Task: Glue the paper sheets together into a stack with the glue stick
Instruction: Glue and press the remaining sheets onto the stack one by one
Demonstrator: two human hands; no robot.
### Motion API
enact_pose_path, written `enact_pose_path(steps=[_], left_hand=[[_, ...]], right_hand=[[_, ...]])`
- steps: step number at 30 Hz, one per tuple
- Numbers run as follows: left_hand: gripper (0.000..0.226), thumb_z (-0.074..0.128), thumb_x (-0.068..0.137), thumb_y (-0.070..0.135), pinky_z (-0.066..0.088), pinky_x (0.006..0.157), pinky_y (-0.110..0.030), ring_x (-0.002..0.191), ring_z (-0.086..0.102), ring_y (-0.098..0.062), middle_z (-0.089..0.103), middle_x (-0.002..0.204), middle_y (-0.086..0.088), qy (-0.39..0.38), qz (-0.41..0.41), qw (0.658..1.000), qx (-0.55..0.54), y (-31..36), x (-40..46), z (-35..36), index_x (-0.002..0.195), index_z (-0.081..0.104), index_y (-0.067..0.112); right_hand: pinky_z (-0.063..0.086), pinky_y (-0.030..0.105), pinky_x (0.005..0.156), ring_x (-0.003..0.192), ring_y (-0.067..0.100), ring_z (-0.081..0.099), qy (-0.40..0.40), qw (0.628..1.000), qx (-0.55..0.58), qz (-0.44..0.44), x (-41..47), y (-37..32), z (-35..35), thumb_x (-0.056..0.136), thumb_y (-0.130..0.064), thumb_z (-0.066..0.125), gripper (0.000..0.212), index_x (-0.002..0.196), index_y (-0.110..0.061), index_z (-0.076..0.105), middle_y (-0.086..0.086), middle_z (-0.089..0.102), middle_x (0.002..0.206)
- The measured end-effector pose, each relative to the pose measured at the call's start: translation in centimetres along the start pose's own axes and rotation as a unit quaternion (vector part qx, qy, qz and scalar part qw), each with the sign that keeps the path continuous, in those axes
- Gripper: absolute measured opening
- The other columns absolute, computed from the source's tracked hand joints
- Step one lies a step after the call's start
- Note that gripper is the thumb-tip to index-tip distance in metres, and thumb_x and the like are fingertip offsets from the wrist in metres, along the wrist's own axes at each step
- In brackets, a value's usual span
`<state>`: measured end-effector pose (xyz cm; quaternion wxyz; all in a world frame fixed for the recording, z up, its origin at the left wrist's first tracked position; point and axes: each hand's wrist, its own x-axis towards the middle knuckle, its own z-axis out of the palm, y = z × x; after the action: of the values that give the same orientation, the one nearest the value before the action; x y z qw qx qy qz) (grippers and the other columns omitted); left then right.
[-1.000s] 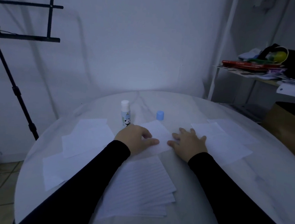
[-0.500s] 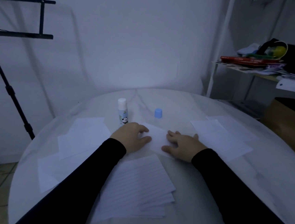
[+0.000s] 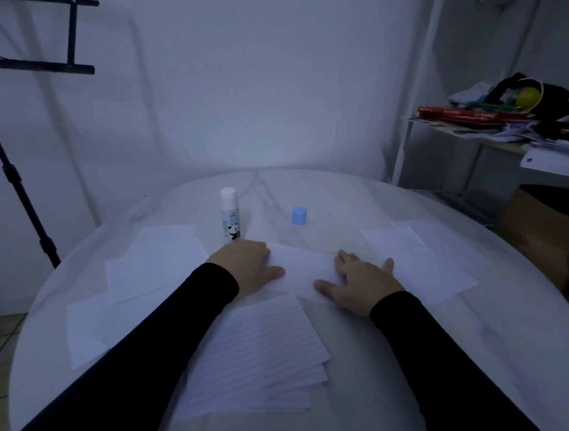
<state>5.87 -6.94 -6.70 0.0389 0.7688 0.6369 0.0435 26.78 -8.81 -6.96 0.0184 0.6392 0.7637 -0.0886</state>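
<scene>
A small white paper sheet (image 3: 301,268) lies on the round white table (image 3: 470,352) between my hands. My left hand (image 3: 244,266) rests on its left edge with the fingers curled under and the thumb flat. My right hand (image 3: 359,283) presses flat on its right side, fingers spread. Just behind my left hand stands the uncapped glue stick (image 3: 229,215), white with a panda label. Its blue cap (image 3: 299,215) stands apart to the right. A fanned stack of lined sheets (image 3: 257,357) lies close in front of me.
Loose sheets lie at the left (image 3: 155,255) and at the right (image 3: 424,258) of the table. A black stand (image 3: 15,174) rises left of the table. A cluttered shelf (image 3: 511,128) and a brown box (image 3: 550,231) stand at the right.
Both hands stay on the small sheet; my right hand has spread its fingers flatter and slid slightly right. The camera has tilted a little.
</scene>
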Motion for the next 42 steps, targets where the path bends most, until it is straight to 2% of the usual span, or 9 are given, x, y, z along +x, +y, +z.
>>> enact_pose_path(steps=[5,12,15,18,26,28,32,38,42], left_hand=[[0.064,0.045,0.091,0.057,0.02,0.116,-0.036,0.144,0.022,-0.01,0.021,0.157,0.009,-0.003,0.097,0.995,-0.02,2.3,-0.7,0.4,0.147,0.03,0.03],[0.059,0.043,0.094,0.054,0.023,0.114,-0.029,0.141,0.029,-0.017,0.026,0.156,0.009,-0.049,0.028,0.998,-0.024,0.4,-0.7,-0.6,0.144,0.037,0.023],[0.054,0.049,0.089,0.058,0.039,0.097,-0.031,0.124,0.048,-0.024,0.055,0.13,-0.004,-0.03,-0.026,0.999,-0.02,0.0,-0.5,-0.7,0.116,0.058,0.012],[0.05,0.054,0.086,0.059,0.04,0.077,-0.029,0.103,0.056,-0.026,0.061,0.101,-0.009,-0.002,-0.05,0.999,-0.003,0.4,-0.5,-0.8,0.089,0.056,0.009],[0.064,0.064,0.083,0.051,0.035,0.101,-0.027,0.127,0.046,-0.02,0.052,0.137,-0.005,0.03,-0.051,0.994,-0.09,0.2,-0.1,-0.1,0.134,0.052,0.014],[0.06,0.063,0.083,0.052,0.037,0.099,-0.029,0.125,0.047,-0.022,0.054,0.132,-0.006,0.027,-0.051,0.995,-0.077,0.0,-0.1,-0.1,0.129,0.057,0.014],[0.042,0.061,0.082,0.055,0.04,0.081,-0.03,0.106,0.054,-0.027,0.058,0.103,-0.008,0.034,-0.037,0.997,-0.063,-0.2,0.1,0.1,0.088,0.061,0.013],[0.049,0.061,0.084,0.053,0.037,0.098,-0.031,0.114,0.048,-0.026,0.051,0.116,-0.009,0.041,-0.028,0.996,-0.068,-0.3,0.4,0.6,0.114,0.064,0.013],[0.049,0.06,0.085,0.053,0.038,0.097,-0.033,0.111,0.049,-0.028,0.05,0.111,-0.011,0.051,-0.022,0.996,-0.065,-0.4,0.6,0.9,0.111,0.064,0.012]], right_hand=[[-0.005,0.059,0.113,0.146,0.007,0.003,0.001,0.998,0.022,-0.056,-0.1,-0.7,0.3,0.094,-0.059,0.029,0.069,0.151,-0.024,0.014,-0.012,0.003,0.159],[-0.007,0.062,0.112,0.146,0.008,0.0,-0.026,1.0,0.012,0.002,0.1,0.6,0.0,0.096,-0.054,0.032,0.069,0.152,-0.024,0.006,-0.012,-0.002,0.159],[-0.008,0.063,0.111,0.147,0.012,0.001,-0.002,1.0,0.012,0.022,-0.3,0.8,-0.1,0.091,-0.062,0.036,0.078,0.152,-0.025,0.006,-0.011,0.004,0.159],[-0.008,0.063,0.111,0.147,0.012,0.004,0.02,0.999,0.017,0.026,-0.6,0.5,-0.3,0.089,-0.061,0.041,0.078,0.151,-0.027,0.008,-0.007,0.013,0.159],[-0.008,0.06,0.113,0.141,0.019,0.027,0.056,0.997,0.039,0.02,-0.6,0.1,-0.3,0.088,-0.056,0.048,0.078,0.151,-0.032,0.01,0.004,0.033,0.151],[-0.009,0.06,0.112,0.141,0.02,0.025,0.067,0.997,0.044,0.017,-0.5,0.0,-0.1,0.088,-0.056,0.048,0.078,0.151,-0.033,0.009,0.002,0.033,0.151],[-0.01,0.062,0.109,0.146,0.021,0.008,0.068,0.995,0.046,0.053,-0.6,0.1,0.1,0.084,-0.062,0.047,0.093,0.15,-0.028,-0.01,0.008,0.02,0.156],[-0.011,0.063,0.109,0.142,0.021,0.023,0.093,0.995,0.011,0.036,-0.5,-0.3,0.2,0.087,-0.059,0.043,0.085,0.15,-0.032,-0.006,0.009,0.035,0.149],[-0.012,0.061,0.11,0.135,0.024,0.035,0.113,0.993,0.037,0.019,-0.3,0.0,0.6,0.087,-0.055,0.047,0.083,0.149,-0.036,-0.004,0.01,0.042,0.143]])
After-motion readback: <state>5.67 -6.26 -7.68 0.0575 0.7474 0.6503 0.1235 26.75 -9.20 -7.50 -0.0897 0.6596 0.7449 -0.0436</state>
